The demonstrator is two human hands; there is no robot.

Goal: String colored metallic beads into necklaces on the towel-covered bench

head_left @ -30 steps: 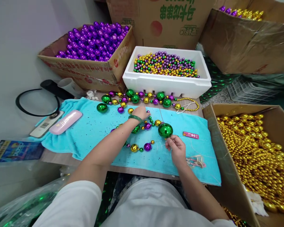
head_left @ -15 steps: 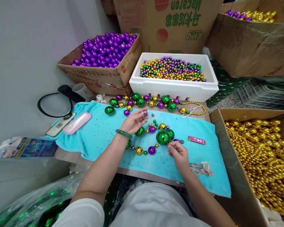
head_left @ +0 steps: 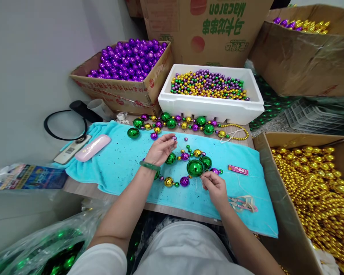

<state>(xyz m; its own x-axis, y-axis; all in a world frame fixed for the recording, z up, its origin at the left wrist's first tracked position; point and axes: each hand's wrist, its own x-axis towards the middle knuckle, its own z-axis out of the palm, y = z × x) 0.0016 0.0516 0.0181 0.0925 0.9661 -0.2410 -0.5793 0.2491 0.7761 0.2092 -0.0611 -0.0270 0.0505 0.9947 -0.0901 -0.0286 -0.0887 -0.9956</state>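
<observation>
My left hand (head_left: 159, 150), with a green bangle (head_left: 150, 165) at its wrist, pinches a small purple bead (head_left: 174, 139) between thumb and fingertips. A thin line, needle or thread I cannot tell, slants from there down to a large green bead (head_left: 195, 168). Just below that bead, the fingertips of my right hand (head_left: 215, 186) are pressed together on what looks like the thread end. Around the hands, strung gold, purple and green beads curve over the turquoise towel (head_left: 120, 160), including a gold bead (head_left: 169, 181) and a purple bead (head_left: 184, 181).
A finished-looking bead strand (head_left: 184, 125) lies along the back. Behind it stand a white foam box (head_left: 210, 107) of small beads and a carton (head_left: 123, 95) of purple balls. A carton (head_left: 286, 202) of gold beads is at right. Scissors (head_left: 243, 203) and a pink case (head_left: 93, 148) rest on the towel.
The large green bead has shifted slightly left, and my right hand with it. My left hand has dropped a little with the small purple bead. The view has moved slightly.
</observation>
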